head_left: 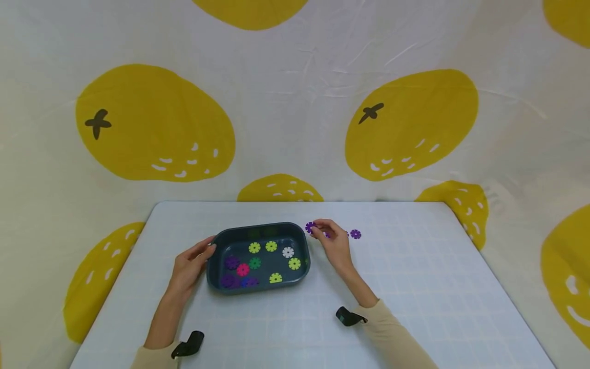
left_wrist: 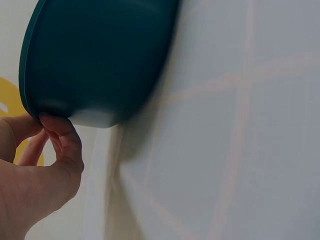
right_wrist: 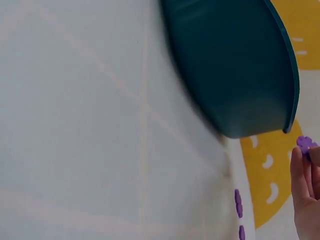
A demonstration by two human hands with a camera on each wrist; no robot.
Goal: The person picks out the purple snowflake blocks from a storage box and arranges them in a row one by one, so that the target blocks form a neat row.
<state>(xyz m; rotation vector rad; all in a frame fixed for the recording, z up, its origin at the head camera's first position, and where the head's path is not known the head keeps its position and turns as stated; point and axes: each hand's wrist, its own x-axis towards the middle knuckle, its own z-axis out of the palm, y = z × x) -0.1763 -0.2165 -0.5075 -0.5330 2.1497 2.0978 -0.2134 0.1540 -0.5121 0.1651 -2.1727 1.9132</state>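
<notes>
A dark teal tray stands on the table, with several flower-shaped discs lying in it: yellow, white, green, pink, purple and blue. My left hand grips the tray's left rim between thumb and fingers, as the left wrist view also shows on the tray wall. Just off the tray's right end, my right hand pinches a purple flower disc at its fingertips. In the right wrist view that purple disc is held up beside the tray's corner, partly cut by the frame edge.
Another purple disc lies on the table right of my right hand, with more purple partly hidden behind the fingers. The white, faintly checked table reaches back to a curtain printed with yellow fruit. Each wrist wears a small black camera.
</notes>
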